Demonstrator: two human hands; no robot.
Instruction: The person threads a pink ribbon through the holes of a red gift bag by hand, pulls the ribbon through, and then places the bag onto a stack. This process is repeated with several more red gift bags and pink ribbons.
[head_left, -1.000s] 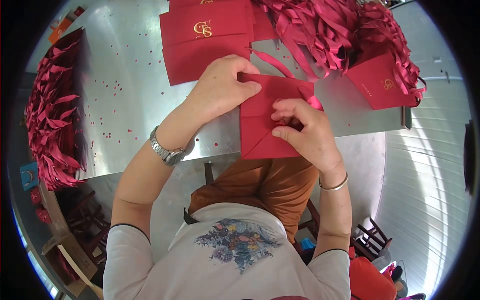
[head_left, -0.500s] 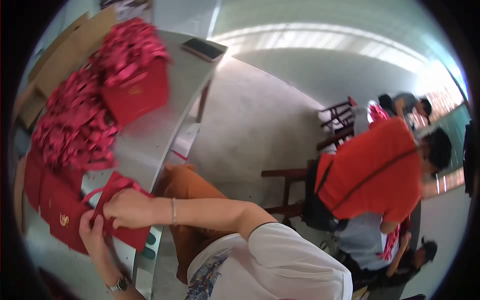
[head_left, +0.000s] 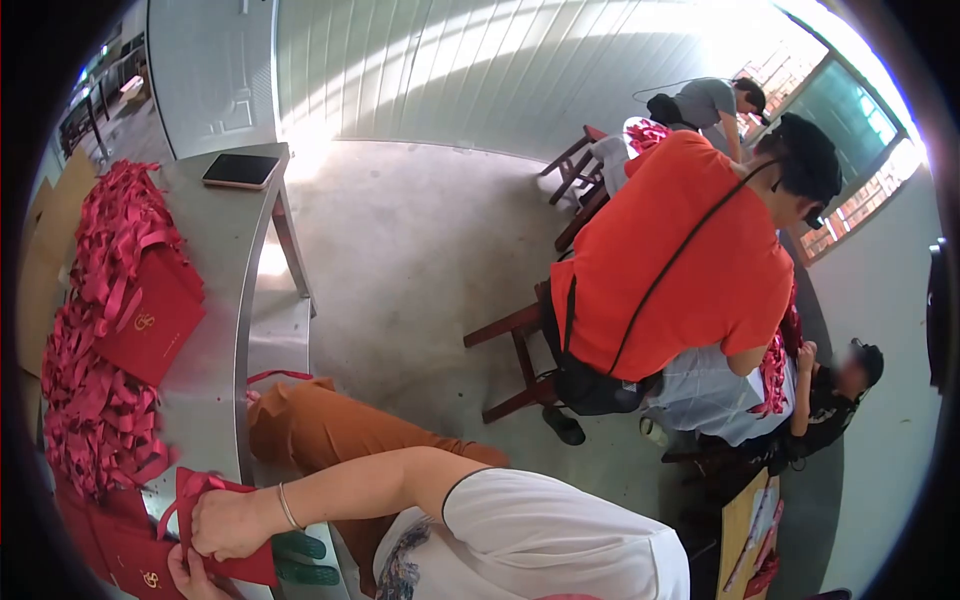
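Note:
At the lower left of the head view, my right hand (head_left: pixel 232 521) is closed on a red bag (head_left: pixel 250 567) with a ribbon handle. Just below it, my left hand (head_left: pixel 192 577) pinches the same bag near its edge. More red bags with gold print (head_left: pixel 135 563) lie to the left of both hands, on the metal table (head_left: pixel 212 400). A large heap of red ribbon handles (head_left: pixel 100 410) runs along the table's far side, and one red bag with a gold mark (head_left: pixel 152 318) leans out of it.
A phone (head_left: pixel 240 171) lies at the table's far end. A person in an orange-red shirt (head_left: pixel 670 260) sits on a wooden stool (head_left: pixel 515 340). Two more people work beyond. Cardboard (head_left: pixel 50 260) stands at the left, and a wooden board (head_left: pixel 740 540) is at the lower right.
The view has turned, so the table, bags and my hands appear lower and further left. Both hands stay at the bag.

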